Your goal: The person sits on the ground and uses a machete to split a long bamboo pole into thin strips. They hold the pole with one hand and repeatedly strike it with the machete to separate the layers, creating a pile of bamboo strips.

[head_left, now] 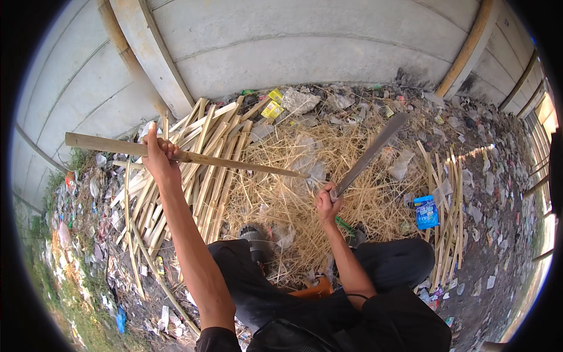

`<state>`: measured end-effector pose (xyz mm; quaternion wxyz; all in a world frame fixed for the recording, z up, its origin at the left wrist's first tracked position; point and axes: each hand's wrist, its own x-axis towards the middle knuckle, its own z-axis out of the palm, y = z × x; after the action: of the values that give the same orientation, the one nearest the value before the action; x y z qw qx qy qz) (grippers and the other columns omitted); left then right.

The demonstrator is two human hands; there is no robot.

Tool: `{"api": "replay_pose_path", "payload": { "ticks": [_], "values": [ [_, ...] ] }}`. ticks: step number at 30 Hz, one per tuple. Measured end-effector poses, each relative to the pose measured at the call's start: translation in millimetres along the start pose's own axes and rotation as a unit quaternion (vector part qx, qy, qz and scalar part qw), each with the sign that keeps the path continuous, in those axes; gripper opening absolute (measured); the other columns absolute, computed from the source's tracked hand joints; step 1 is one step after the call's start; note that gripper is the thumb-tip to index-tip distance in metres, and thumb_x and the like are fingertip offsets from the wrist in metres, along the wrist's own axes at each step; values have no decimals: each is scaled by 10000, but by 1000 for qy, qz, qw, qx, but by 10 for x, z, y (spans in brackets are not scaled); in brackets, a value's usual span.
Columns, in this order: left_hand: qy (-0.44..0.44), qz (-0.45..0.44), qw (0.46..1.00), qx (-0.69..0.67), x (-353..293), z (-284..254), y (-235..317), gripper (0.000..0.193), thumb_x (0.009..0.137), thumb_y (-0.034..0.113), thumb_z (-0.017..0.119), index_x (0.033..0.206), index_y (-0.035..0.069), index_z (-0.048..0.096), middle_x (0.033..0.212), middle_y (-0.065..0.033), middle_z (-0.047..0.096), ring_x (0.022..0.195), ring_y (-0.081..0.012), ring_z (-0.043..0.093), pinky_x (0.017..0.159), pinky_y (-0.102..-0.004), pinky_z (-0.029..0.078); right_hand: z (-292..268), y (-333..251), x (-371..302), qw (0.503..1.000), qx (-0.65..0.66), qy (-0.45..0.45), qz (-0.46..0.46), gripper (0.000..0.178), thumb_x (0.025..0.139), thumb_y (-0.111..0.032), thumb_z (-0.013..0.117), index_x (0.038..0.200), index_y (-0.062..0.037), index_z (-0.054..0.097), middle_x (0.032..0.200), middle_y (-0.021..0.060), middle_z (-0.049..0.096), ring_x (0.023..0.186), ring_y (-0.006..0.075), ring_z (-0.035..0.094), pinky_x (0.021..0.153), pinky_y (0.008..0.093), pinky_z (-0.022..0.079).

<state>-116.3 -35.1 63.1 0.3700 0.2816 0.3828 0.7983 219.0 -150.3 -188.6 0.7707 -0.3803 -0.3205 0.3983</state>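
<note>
My left hand [160, 157] is closed round a long split bamboo piece [240, 164], its thumb lying along the top. The piece is wide at its left end and narrows to a tip in front of me. My right hand [326, 203] grips the handle of a machete [373, 151], whose dark blade points up and to the right, away from me. The bamboo tip is close to the right hand and the handle; I cannot tell whether they touch. Below them, straw-like bamboo shavings [275, 199] cover the ground between my shoes.
A pile of split bamboo strips [202, 176] lies on the left, a smaller bundle [448, 217] on the right. Beside that bundle is a blue packet [426, 212]. Something green [343, 223] lies near my right shoe. A concrete wall [305, 47] stands ahead, with rubble [301, 101] along its foot.
</note>
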Motion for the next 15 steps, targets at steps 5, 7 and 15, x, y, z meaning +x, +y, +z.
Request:
{"api": "replay_pose_path", "payload": {
  "ticks": [5, 7, 15],
  "values": [
    [125, 11, 991, 44, 7, -43, -105, 383, 941, 321, 756, 803, 114, 465, 583, 24, 391, 486, -96, 415, 446, -277, 391, -645, 778, -617, 860, -166, 24, 483, 226, 912, -164, 629, 788, -100, 451, 570, -25, 360, 429, 115, 344, 471, 355, 383],
    [118, 39, 992, 31, 82, -109, -116, 413, 929, 364, 770, 815, 95, 478, 579, 19, 396, 484, -102, 423, 452, -274, 401, -678, 765, -571, 879, -79, 53, 468, 219, 911, -178, 634, 796, -99, 466, 564, -31, 354, 426, 113, 356, 473, 355, 385],
    [146, 27, 988, 45, -3, -16, -64, 513, 918, 502, 746, 783, 86, 479, 592, 8, 419, 503, -108, 430, 476, -271, 415, 146, -639, 288, 994, -38, -6, 103, 196, 943, -99, 544, 781, -106, 434, 535, -31, 366, 408, 95, 326, 426, 310, 341]
  ]
}}
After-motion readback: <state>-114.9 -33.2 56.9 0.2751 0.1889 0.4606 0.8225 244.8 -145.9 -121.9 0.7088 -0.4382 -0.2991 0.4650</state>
